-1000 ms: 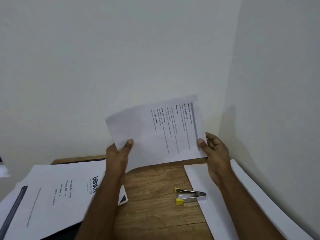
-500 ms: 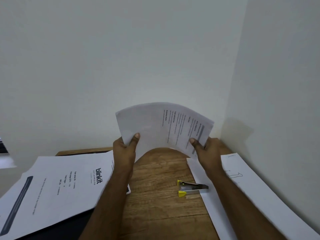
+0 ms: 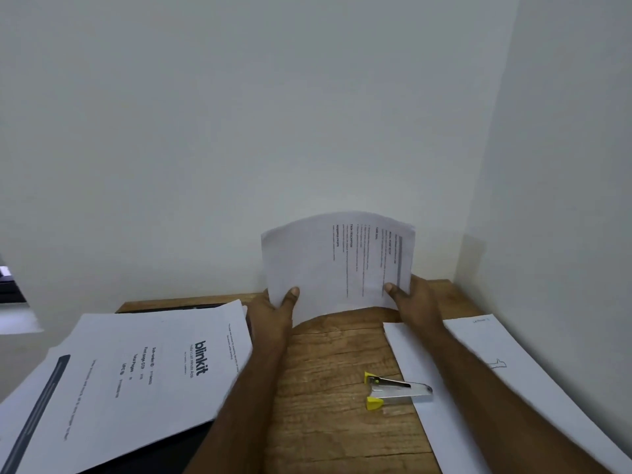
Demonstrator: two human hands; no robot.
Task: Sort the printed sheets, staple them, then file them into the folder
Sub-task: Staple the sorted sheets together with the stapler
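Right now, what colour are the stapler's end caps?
Yellow, on a silver metal stapler; seen in the head view.

Head view (the only one) looks forward and down, close over a wooden table in a wall corner.

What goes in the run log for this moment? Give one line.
step: sorting | left hand and right hand: grip bowed white printed sheets above wooden desk | yellow-and-silver stapler: untouched on desk

Both bare forearms reach forward, well apart, over the tabletop. The left hand and right hand each pinch a lower corner of the sheets, thumbs on the near face, fingers hidden behind.
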